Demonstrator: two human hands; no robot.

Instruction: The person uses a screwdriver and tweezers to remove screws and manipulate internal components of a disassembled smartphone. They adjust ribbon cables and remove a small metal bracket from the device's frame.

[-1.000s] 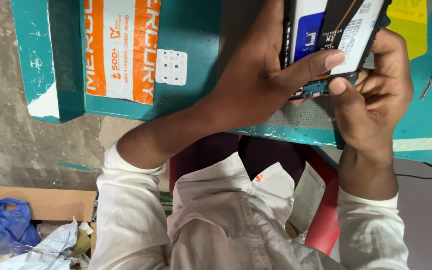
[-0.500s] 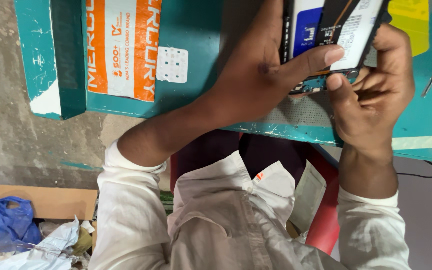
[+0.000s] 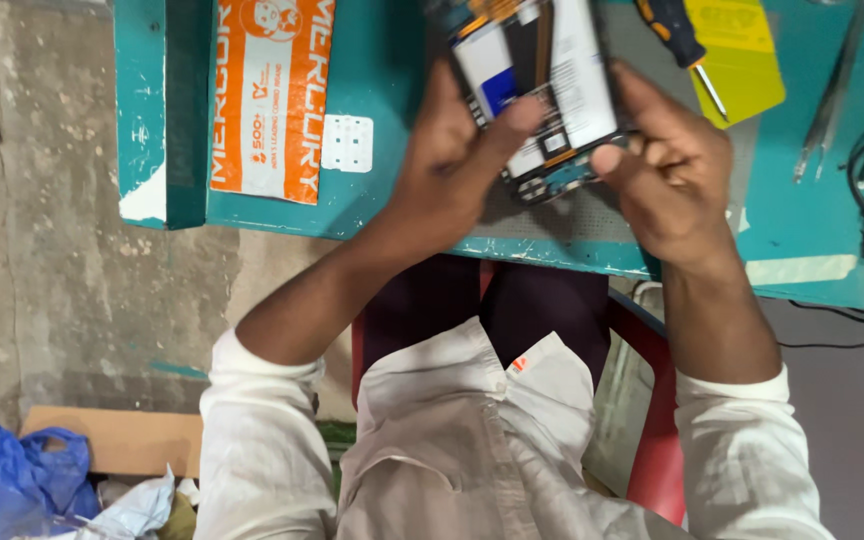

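While both hands [image 3: 452, 170] [image 3: 677, 175] grip the opened phone [image 3: 542, 90], an orange packet [image 3: 270, 95] lies left.

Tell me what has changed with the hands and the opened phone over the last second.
Little has changed. The left hand and the right hand keep their hold on the opened phone, and the left thumb has slid a little further onto its exposed back. The view has shifted slightly, bringing the screwdriver into the frame. The orange packet and the teal table stay as they were.
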